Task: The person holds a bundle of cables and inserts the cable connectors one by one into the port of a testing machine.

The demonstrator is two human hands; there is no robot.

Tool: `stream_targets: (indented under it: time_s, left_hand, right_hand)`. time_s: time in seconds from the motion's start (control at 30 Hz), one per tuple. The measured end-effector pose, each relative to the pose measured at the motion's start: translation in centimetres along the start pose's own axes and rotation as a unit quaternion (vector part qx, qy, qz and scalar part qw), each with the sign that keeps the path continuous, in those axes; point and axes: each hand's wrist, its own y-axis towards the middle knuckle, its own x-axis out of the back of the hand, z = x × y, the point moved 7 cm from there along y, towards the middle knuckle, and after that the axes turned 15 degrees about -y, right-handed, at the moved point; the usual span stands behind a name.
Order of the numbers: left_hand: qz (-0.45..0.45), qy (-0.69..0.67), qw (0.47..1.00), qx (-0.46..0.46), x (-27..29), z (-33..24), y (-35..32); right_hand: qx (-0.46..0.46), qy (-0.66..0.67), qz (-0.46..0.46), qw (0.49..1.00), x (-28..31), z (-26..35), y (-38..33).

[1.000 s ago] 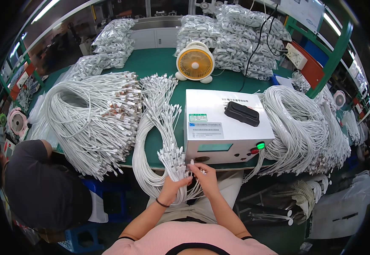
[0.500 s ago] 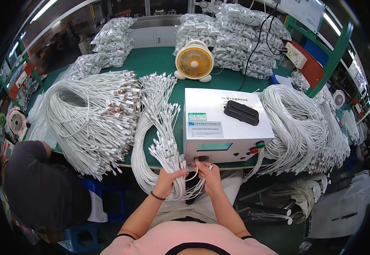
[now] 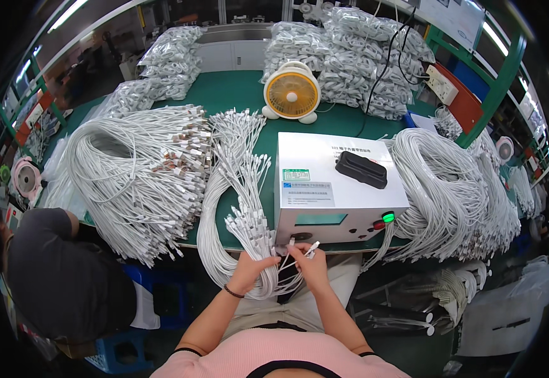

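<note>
My left hand (image 3: 253, 271) is closed around a bundle of white USB cables (image 3: 251, 228) that hangs over the table's front edge. In my right hand (image 3: 311, 264) is a white cable (image 3: 313, 247), its connector ends poking up between the fingers. One connector is pinched just in front of the round dark socket (image 3: 301, 236) of a white tester box (image 3: 344, 176), apart from it. On the box's front are a small greenish screen (image 3: 320, 219), a lit green light (image 3: 388, 217) and a red button (image 3: 378, 225). A black case-like object (image 3: 361, 169) lies on top.
A large cable heap (image 3: 142, 170) covers the left of the green table (image 3: 230, 82), and coiled cables (image 3: 438, 183) lie right of the box. Behind stand a yellow fan (image 3: 292, 92) and stacked bagged cables (image 3: 369, 63). A person in dark clothes (image 3: 66, 277) sits at my left.
My right hand has drawn the connector back from the box's socket. The green light has turned bright. My left hand keeps its hold on the bundle.
</note>
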Motion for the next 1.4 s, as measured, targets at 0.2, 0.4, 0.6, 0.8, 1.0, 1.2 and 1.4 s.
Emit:
stream_targets:
  time_s: [0.2, 0.4, 0.6, 0.8, 1.0, 1.2, 1.4]
  left_hand:
    - [-0.001, -0.010, 0.999, 0.032, 0.2, 0.2, 0.5]
    - [0.000, -0.021, 1.000, 0.023, 0.0, 0.3, 1.6]
    - [-0.009, -0.027, 0.999, 0.027, -0.3, 0.4, 1.4]
    - [0.018, -0.015, 0.999, 0.024, 0.0, 1.3, 1.0]
    - [-0.004, -0.065, 0.997, 0.051, 0.1, 1.3, 0.6]
    - [0.000, -0.081, 0.996, 0.044, -0.2, 0.6, 0.8]
    - [-0.023, -0.094, 0.995, 0.034, -0.7, -0.1, 0.9]
  right_hand:
    - [-0.026, 0.076, -0.019, 0.997, 0.5, -0.8, 0.2]
    - [-0.063, 0.101, -0.020, 0.993, 0.7, -0.3, 0.9]
    - [-0.063, 0.100, -0.018, 0.993, 0.8, -0.4, 1.0]
    - [-0.032, 0.015, 0.045, 0.998, -0.3, 0.7, 0.3]
    - [-0.001, 0.032, -0.042, 0.999, 0.4, -0.3, 0.0]
    - [-0.008, 0.061, -0.048, 0.997, 1.0, -0.4, 0.6]
    - [-0.024, 0.072, -0.042, 0.996, 1.2, 0.5, 0.7]
